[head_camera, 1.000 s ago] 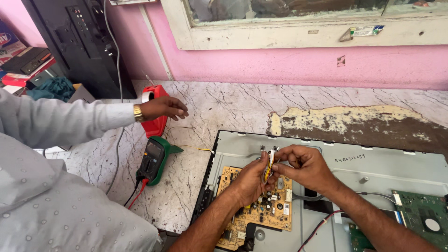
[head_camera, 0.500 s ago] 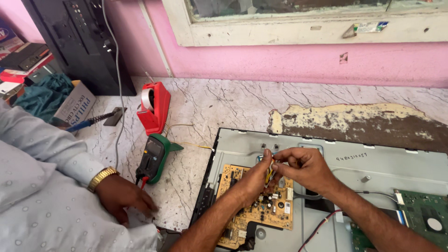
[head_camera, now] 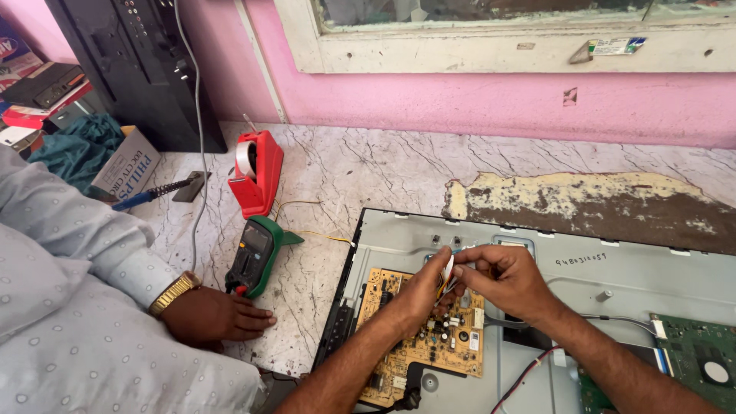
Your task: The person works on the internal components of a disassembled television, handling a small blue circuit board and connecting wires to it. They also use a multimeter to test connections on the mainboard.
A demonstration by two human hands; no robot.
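Note:
My left hand and my right hand meet over the grey metal back panel of a flat screen. Together they pinch a small white connector with coloured wires, held just above the yellow circuit board. A green circuit board lies at the panel's right end. Thin red and grey wires run across the panel under my right forearm.
Another person in a pale dotted shirt sits at left, a hand with a gold watch flat on the marble top. Beside it lie a green multimeter, a red tape dispenser and a soldering iron. A black set stands behind.
The other person's hand left the red tape dispenser and came down to rest near the multimeter. My own hands have stayed on the connector, barely shifting.

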